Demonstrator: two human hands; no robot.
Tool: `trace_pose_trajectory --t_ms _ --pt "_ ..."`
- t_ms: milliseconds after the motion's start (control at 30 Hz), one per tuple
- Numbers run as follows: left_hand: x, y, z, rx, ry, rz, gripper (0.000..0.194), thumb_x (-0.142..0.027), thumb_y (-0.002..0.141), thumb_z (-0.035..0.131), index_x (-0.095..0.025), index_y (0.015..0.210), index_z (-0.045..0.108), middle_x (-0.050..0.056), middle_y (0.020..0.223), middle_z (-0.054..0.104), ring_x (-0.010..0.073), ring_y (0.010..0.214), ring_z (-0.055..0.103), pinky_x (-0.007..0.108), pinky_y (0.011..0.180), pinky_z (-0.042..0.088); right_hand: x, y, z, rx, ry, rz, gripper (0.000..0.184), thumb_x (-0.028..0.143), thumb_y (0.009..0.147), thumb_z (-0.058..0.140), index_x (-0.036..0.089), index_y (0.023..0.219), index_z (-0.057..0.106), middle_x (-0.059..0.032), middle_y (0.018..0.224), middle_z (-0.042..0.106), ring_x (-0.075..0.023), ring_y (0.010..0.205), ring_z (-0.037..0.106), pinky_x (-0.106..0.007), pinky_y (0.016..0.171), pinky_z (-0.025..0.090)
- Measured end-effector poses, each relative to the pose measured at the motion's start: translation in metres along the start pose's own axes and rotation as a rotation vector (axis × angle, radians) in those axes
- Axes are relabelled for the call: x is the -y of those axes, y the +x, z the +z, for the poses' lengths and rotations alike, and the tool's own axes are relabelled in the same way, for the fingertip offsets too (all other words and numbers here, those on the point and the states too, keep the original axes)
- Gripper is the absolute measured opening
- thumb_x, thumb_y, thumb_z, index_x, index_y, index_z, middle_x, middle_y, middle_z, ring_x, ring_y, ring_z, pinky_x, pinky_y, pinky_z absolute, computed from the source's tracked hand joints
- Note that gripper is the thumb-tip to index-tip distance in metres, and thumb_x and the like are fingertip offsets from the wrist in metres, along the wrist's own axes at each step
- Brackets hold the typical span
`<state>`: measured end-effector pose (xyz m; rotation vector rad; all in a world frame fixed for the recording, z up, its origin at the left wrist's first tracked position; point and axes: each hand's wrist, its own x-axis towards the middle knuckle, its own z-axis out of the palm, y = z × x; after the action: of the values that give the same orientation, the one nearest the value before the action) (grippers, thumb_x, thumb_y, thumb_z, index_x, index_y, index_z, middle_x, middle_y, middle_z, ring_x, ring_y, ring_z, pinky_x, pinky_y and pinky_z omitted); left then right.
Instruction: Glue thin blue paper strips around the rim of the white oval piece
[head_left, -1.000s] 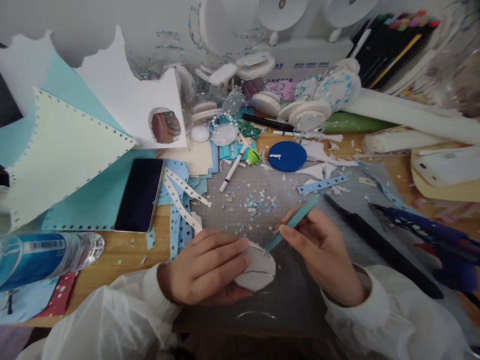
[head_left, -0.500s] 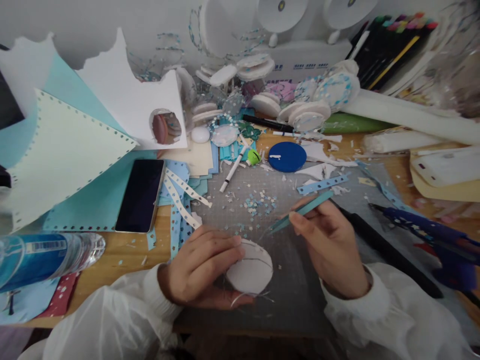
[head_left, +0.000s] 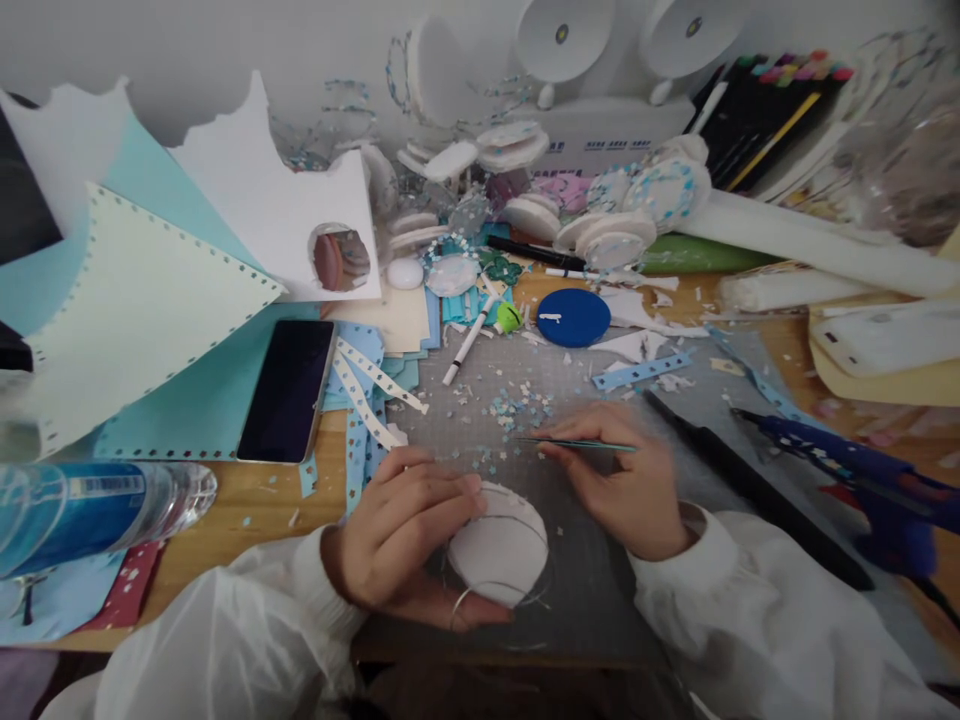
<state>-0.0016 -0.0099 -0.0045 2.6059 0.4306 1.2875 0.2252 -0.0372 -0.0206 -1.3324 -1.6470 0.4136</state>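
Near the front of the grey cutting mat (head_left: 592,600), my left hand (head_left: 409,535) grips a round white disc (head_left: 501,548) by its left side, thumb below and fingers above. Thin wire or thread crosses the disc and sticks out around its edge. My right hand (head_left: 622,480) pinches teal tweezers (head_left: 585,443), now lying nearly level with their tips pointing left. Those tips are over small blue and white paper flowers (head_left: 517,408) scattered on the mat. Whether the tips hold a flower is too small to tell.
Right of my hand lie a black stick-shaped tool (head_left: 750,490) and a blue glue gun (head_left: 862,470). A blue oval lid (head_left: 574,317) and a white pen (head_left: 469,340) sit farther back. Leftward are a phone (head_left: 287,390), punched paper (head_left: 150,320) and a water bottle (head_left: 97,515).
My right hand has turned over and shifted left, bringing the tweezers from a raised slant to nearly level over the paper flowers. My left hand still holds the disc.
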Motion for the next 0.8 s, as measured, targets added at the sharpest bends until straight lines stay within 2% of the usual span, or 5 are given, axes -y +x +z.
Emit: trace_pose_trajectory --t_ms 200,433,567,700,800 --pt "-0.002 0.000 0.000 -0.019 -0.030 -0.005 0.062 -0.057 0.072 0.067 -0.009 0.109 0.056 0.011 0.081 0.071 0.0219 0.071 0.067 0.039 0.071 0.048 0.000 0.002 0.001 -0.025 0.022 0.010 0.009 0.019 0.077 0.070 0.025 0.075 0.065 0.0011 0.070 0.071 -0.0201 0.068 0.064 -0.039 0.070 0.047" --pt "0.001 -0.001 0.003 0.396 -0.023 -0.087 0.060 -0.050 0.074 0.068 -0.007 0.114 0.054 0.012 0.092 0.070 0.0253 0.082 0.064 0.041 0.080 0.043 0.003 0.002 -0.006 -0.190 0.369 0.184 0.015 0.015 0.075 0.072 0.024 0.073 0.060 0.0006 0.073 0.068 -0.0202 0.073 0.069 -0.034 0.065 0.055" --pt "0.002 -0.001 0.005 0.521 -0.002 -0.143 0.073 -0.059 0.074 0.065 -0.007 0.124 0.051 0.014 0.102 0.069 0.0281 0.092 0.061 0.044 0.087 0.037 0.005 0.003 -0.005 -0.194 0.496 0.214 0.017 0.013 0.073 0.074 0.024 0.073 0.061 0.0024 0.071 0.065 -0.0187 0.071 0.070 -0.031 0.064 0.057" --pt "0.003 0.002 0.003 0.484 -0.057 -0.179 0.081 -0.070 0.072 0.058 -0.008 0.125 0.051 0.016 0.106 0.067 0.0293 0.090 0.060 0.044 0.084 0.037 0.009 0.001 -0.004 -0.148 0.568 0.206 0.018 0.011 0.074 0.074 0.024 0.075 0.063 0.0026 0.073 0.066 -0.0181 0.072 0.070 -0.031 0.064 0.056" --pt "0.003 0.004 0.000 0.395 -0.168 -0.256 0.059 -0.058 0.085 0.051 -0.010 0.119 0.055 0.015 0.103 0.066 0.0262 0.088 0.058 0.040 0.077 0.038 0.012 -0.002 -0.004 -0.098 0.603 0.186 0.017 0.011 0.076 0.073 0.026 0.079 0.064 0.0013 0.077 0.069 -0.0180 0.075 0.070 -0.033 0.068 0.056"
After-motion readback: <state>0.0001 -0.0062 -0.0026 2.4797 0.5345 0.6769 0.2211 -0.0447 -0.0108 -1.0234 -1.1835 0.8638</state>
